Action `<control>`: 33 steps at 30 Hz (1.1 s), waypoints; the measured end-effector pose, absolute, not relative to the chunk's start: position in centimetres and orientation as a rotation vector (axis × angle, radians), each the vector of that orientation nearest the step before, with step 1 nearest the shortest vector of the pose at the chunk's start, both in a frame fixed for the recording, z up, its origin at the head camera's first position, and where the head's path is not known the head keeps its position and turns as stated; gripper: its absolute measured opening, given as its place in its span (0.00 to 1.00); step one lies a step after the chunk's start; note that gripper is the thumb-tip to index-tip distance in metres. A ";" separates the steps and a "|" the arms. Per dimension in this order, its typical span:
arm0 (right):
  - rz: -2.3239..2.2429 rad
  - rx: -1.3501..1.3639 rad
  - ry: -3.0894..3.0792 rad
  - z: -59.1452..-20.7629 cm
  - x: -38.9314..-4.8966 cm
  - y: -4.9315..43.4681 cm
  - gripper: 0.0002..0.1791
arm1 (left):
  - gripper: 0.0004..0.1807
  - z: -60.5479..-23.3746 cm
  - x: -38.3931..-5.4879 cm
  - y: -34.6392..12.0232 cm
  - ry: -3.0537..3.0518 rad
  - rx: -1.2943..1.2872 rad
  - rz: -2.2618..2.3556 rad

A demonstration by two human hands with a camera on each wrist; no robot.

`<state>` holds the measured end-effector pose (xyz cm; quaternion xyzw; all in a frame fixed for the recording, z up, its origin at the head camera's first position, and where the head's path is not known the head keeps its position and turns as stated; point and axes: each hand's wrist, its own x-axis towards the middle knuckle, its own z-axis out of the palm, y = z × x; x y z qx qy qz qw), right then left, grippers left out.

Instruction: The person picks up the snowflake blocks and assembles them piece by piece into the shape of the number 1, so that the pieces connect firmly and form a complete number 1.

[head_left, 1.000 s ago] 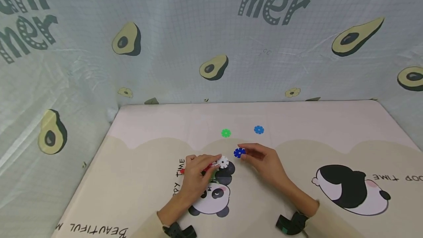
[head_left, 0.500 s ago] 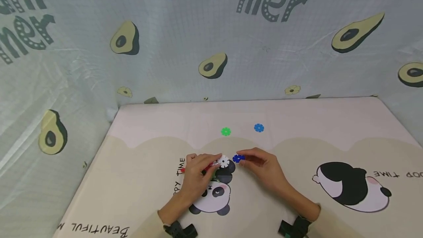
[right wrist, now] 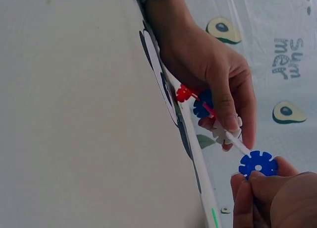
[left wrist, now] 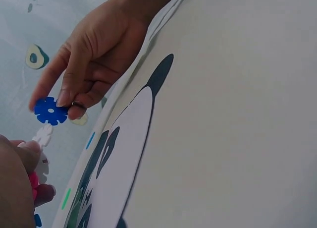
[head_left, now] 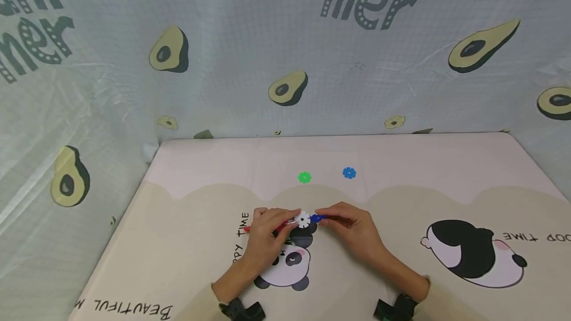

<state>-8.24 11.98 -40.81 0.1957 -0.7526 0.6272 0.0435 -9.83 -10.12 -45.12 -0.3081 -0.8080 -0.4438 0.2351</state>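
My left hand (head_left: pixel 266 239) pinches a chain of interlocked notched plastic discs between thumb and fingers. In the right wrist view the chain has a red disc (right wrist: pixel 183 93) at its far end, then a blue disc (right wrist: pixel 200 109), a pink disc (right wrist: pixel 210 110) and a white disc (right wrist: pixel 217 135). A white end disc (head_left: pixel 303 219) sticks out of the grip towards the right. My right hand (head_left: pixel 353 224) pinches a dark blue disc (left wrist: pixel 43 109) by its edge. That disc's rim is right at the white end disc, edge-on in the head view and level with it.
A green disc (head_left: pixel 305 177) and a lighter blue disc (head_left: pixel 349 173) lie flat on the table beyond my hands. The cloth (head_left: pixel 200 261) has a panda and lettering printed on it. A curtain with avocado prints (head_left: pixel 223 98) hangs behind the table's back edge.
My right hand has moved down and left, bringing the dark blue disc up to the white end disc and turning it from face-on to edge-on. The left hand stays in place.
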 end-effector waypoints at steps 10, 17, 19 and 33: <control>1.861 0.640 -2.270 -41.2 -8.4 11.9 0.13 | 0.16 -45.1 -9.8 -10.2 -2.217 -0.860 -1.222; 1.882 0.650 -2.285 -41.0 -8.4 11.9 0.12 | 0.16 -45.1 -9.8 -10.2 -2.208 -0.883 -1.224; 1.870 0.647 -2.292 -41.0 -8.3 11.9 0.12 | 0.16 -45.1 -9.8 -10.1 -2.203 -0.885 -1.226; 1.940 0.596 -2.343 -40.9 -8.1 12.1 0.07 | 0.17 -45.1 -9.9 -10.1 -2.172 -0.915 -1.248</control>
